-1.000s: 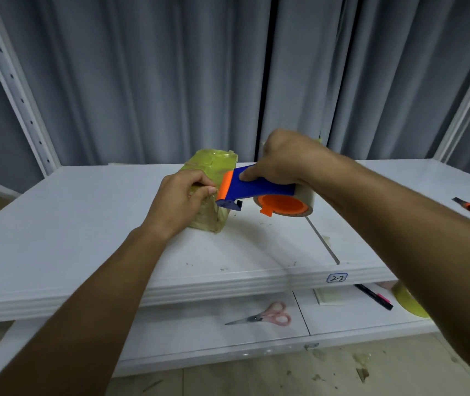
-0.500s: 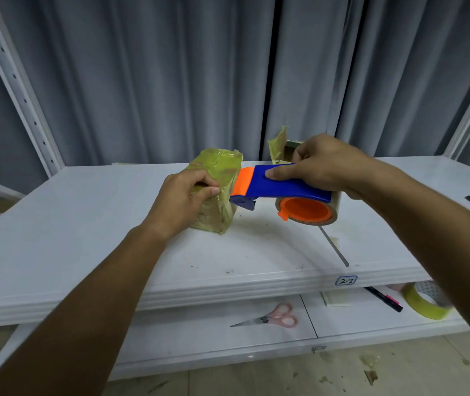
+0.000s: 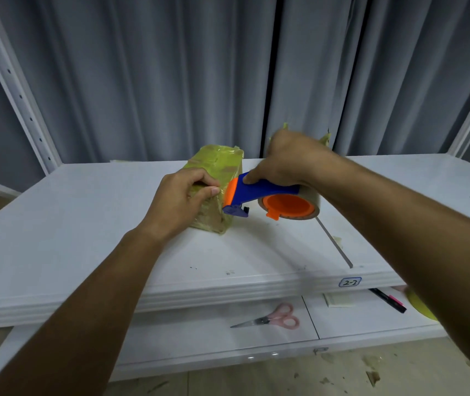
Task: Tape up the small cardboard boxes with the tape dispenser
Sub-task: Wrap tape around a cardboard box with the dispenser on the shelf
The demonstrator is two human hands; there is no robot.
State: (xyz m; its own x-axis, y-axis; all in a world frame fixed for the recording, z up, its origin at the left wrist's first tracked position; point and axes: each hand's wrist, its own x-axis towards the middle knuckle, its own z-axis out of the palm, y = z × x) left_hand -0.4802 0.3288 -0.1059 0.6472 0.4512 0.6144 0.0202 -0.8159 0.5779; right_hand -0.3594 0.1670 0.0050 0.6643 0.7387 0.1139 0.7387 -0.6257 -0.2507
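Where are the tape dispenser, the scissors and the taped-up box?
tape dispenser (image 3: 268,192), head view, on its blue handle.
scissors (image 3: 281,320), head view, on the pink handles.
box (image 3: 216,161), head view, on its taped top face.

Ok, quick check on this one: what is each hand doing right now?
Left hand: grips the taped cardboard box, fingers curled over its near edge.
Right hand: holds the tape dispenser by its blue handle.

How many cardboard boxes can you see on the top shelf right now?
1 for certain: the small cardboard box wrapped in yellowish tape, gripped by the left hand. Yellowish scraps behind the right hand may be a second, mostly hidden.
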